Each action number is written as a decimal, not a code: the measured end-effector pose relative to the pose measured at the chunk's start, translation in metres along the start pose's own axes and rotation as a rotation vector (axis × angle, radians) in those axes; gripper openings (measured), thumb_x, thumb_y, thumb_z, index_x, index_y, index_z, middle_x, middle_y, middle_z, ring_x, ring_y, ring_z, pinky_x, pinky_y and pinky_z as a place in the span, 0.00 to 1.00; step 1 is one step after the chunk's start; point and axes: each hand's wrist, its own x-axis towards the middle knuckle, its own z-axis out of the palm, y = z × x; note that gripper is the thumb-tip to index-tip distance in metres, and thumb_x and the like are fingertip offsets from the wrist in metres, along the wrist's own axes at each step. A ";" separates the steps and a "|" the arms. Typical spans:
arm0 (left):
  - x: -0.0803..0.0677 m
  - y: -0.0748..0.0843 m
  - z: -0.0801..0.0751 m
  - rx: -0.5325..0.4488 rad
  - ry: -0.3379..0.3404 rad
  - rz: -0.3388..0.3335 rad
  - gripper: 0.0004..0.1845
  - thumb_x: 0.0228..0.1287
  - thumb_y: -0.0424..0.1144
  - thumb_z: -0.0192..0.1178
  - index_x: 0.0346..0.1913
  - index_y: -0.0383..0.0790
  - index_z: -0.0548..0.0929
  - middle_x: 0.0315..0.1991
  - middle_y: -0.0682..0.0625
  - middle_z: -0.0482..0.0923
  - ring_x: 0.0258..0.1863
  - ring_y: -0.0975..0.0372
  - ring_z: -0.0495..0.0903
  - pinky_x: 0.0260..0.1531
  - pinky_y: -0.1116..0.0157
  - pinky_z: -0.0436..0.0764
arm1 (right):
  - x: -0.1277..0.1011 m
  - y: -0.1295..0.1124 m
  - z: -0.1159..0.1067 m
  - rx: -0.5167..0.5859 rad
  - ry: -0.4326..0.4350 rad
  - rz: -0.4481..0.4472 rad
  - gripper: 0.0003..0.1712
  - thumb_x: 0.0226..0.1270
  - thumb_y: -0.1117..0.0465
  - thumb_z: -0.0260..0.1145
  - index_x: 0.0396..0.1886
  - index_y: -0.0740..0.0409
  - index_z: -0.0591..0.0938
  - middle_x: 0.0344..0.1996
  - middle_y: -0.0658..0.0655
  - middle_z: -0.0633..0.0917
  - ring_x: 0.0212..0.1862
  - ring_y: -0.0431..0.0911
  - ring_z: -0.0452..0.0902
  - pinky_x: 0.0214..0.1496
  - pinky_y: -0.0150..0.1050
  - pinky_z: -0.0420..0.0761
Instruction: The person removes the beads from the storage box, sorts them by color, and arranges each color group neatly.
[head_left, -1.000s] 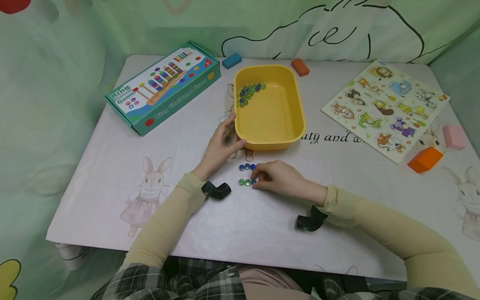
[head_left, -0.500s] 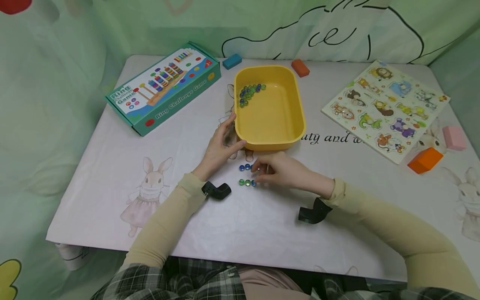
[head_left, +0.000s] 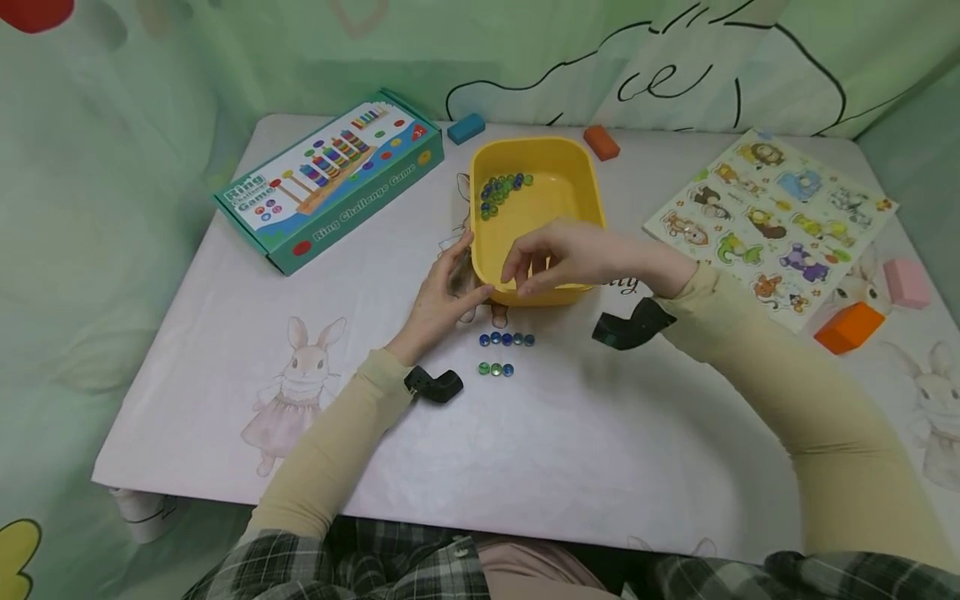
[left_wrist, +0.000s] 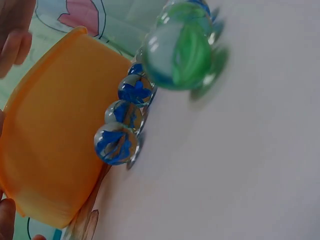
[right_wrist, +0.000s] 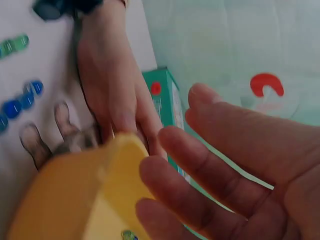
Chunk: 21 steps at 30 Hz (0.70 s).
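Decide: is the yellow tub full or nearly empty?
Nearly empty: the yellow tub holds only a small cluster of marbles in one corner.

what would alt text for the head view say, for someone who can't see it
A person's right hand hovers, fingers loose, over a yellow tub holding marbles, while the left hand rests against its near corner. Two short rows of marbles lie on the table before it.

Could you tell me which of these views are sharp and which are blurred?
Head view: evenly lit and sharp, the marbles on the table crisp. Left wrist view: the nearest green marble is smeared. Right wrist view: soft throughout, the right hand and yellow tray out of focus.
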 end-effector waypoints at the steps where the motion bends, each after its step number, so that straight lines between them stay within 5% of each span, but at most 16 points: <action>1: 0.000 0.000 0.000 0.000 -0.001 -0.003 0.41 0.58 0.50 0.62 0.71 0.62 0.52 0.71 0.69 0.46 0.71 0.66 0.49 0.71 0.56 0.49 | 0.004 0.002 -0.004 -0.005 0.003 0.024 0.11 0.61 0.60 0.65 0.41 0.59 0.81 0.30 0.50 0.81 0.34 0.44 0.74 0.38 0.34 0.77; 8: -0.001 0.002 0.000 0.001 -0.004 -0.005 0.40 0.58 0.51 0.61 0.70 0.65 0.51 0.70 0.72 0.45 0.71 0.67 0.49 0.71 0.56 0.49 | 0.032 0.022 -0.028 0.012 0.026 0.174 0.13 0.64 0.63 0.61 0.46 0.63 0.79 0.35 0.59 0.81 0.37 0.54 0.76 0.39 0.36 0.80; 21: -0.002 0.004 0.000 -0.030 -0.003 0.016 0.40 0.59 0.47 0.62 0.71 0.58 0.53 0.71 0.70 0.46 0.71 0.66 0.51 0.71 0.59 0.49 | 0.069 0.065 -0.032 -0.020 0.132 0.318 0.14 0.67 0.59 0.59 0.48 0.61 0.79 0.39 0.63 0.80 0.37 0.50 0.75 0.39 0.35 0.79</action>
